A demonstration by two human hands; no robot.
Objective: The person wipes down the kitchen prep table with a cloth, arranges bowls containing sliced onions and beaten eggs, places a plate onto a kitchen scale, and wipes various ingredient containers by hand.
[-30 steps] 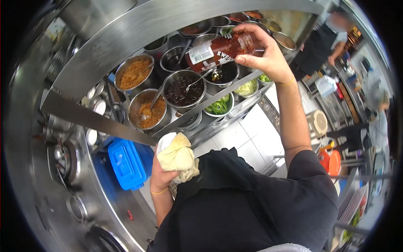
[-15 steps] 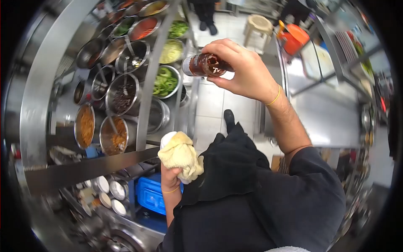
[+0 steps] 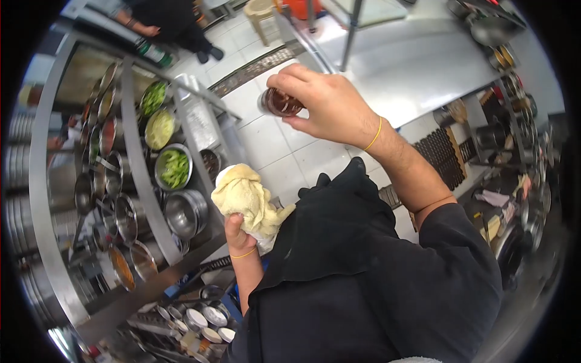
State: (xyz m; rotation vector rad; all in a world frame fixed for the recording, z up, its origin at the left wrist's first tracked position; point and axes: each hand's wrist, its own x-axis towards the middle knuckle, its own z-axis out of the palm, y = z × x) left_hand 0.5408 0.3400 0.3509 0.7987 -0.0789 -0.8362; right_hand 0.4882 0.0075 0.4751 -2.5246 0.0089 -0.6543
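Observation:
My right hand (image 3: 330,104) is closed round a small glass bottle (image 3: 282,103) with dark red-brown contents. The bottle is tipped on its side over the floor, its far end pointing left, and my palm hides the other end. Lower down on the left, my left hand (image 3: 241,235) grips a pale yellow cloth (image 3: 241,196). Something white shows at the cloth's upper edge and below it; what it is I cannot make out. A black apron (image 3: 345,224) hangs between my arms.
Left stands a metal rack (image 3: 142,142) with bowls of food, including green sliced vegetables (image 3: 175,169), and stacked steel bowls (image 3: 183,215). A steel table (image 3: 411,66) is at the upper right. Another person (image 3: 175,27) stands beyond the rack. White-topped tubs (image 3: 212,317) sit lower left.
The view has turned, bringing the person beyond the rack further into sight. The bottle now appears more end-on, lower and slightly left. Both hands keep their holds.

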